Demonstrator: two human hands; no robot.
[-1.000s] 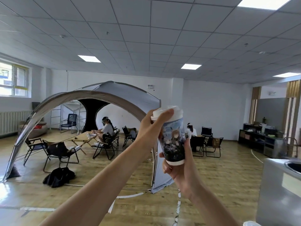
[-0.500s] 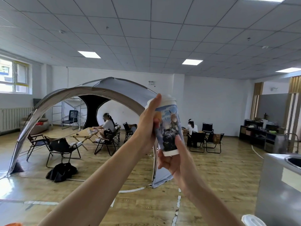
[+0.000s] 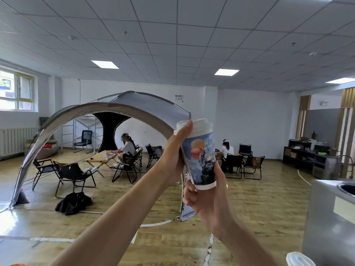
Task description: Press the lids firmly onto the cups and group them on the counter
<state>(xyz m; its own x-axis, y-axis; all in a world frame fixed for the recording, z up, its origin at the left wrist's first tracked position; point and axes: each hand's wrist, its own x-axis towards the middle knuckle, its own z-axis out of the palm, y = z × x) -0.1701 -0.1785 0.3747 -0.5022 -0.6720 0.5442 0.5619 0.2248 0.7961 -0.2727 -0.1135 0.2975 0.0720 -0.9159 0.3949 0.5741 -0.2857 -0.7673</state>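
I hold a paper cup (image 3: 200, 158) with a blue cartoon print up at chest height, tilted slightly to the left. A white lid (image 3: 199, 126) sits on its top. My left hand (image 3: 175, 150) wraps the cup's upper left side, with the thumb pressed on the lid's rim. My right hand (image 3: 208, 200) grips the cup from below around its base. A second white lid (image 3: 299, 259), on another cup, shows at the bottom right edge.
A grey metal counter (image 3: 326, 223) with a round sink stands at the right. Ahead lies open wooden floor, a large grey dome tent (image 3: 134, 106), folding chairs, a low table and two seated people. Dark shelving lines the far right wall.
The cup has tipped from leaning right back to a slight left lean, and my left thumb has slid along the lid's rim. The view has dropped slightly, showing more of the second lid.
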